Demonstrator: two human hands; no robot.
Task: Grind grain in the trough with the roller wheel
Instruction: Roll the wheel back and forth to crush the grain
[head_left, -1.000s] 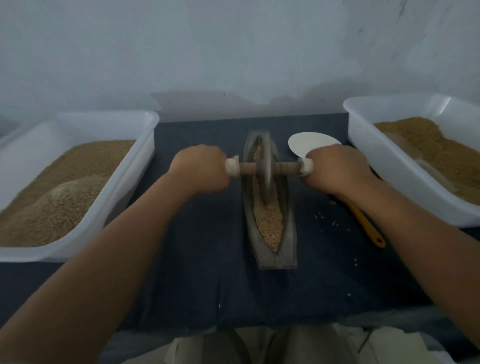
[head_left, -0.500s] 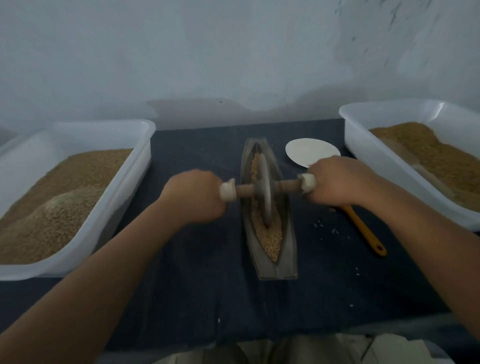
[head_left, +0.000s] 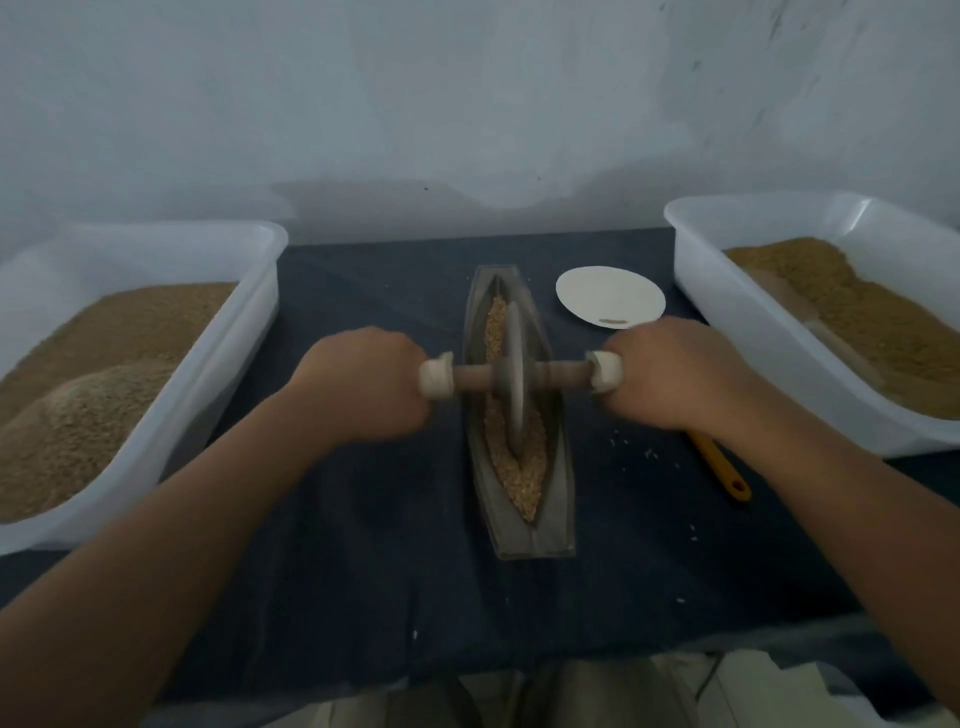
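Two bare hands hold the wooden axle (head_left: 472, 378) of the grey disc-shaped roller wheel (head_left: 514, 384). The left grip (head_left: 363, 384) is curled round the axle's pale left end, and the right grip (head_left: 670, 374) round its pale right end.

The wheel stands on edge about midway along the long, narrow, boat-shaped grey trough (head_left: 560, 467), with the axle lying crosswise. The trough sits mid-surface on the dark blue cloth (head_left: 363, 571). Bare cloth lies on both sides of it and between its near end and the surface's near edge.

To the left, a white plastic bin (head_left: 223, 332) heaped with tan grain stands apart from the left grip. A second white bin (head_left: 737, 343) stands near the right grip. A round white plate (head_left: 608, 296) lies just beyond that grip, between the trough and the right bin. An orange-handled tool (head_left: 724, 467) lies under the right wrist, its head hidden. Loose grains (head_left: 649, 454) dot the cloth there.

The trough's long axis runs from the person toward the wall, and tan grain (head_left: 522, 473) lies along its groove ahead of and behind the wheel.
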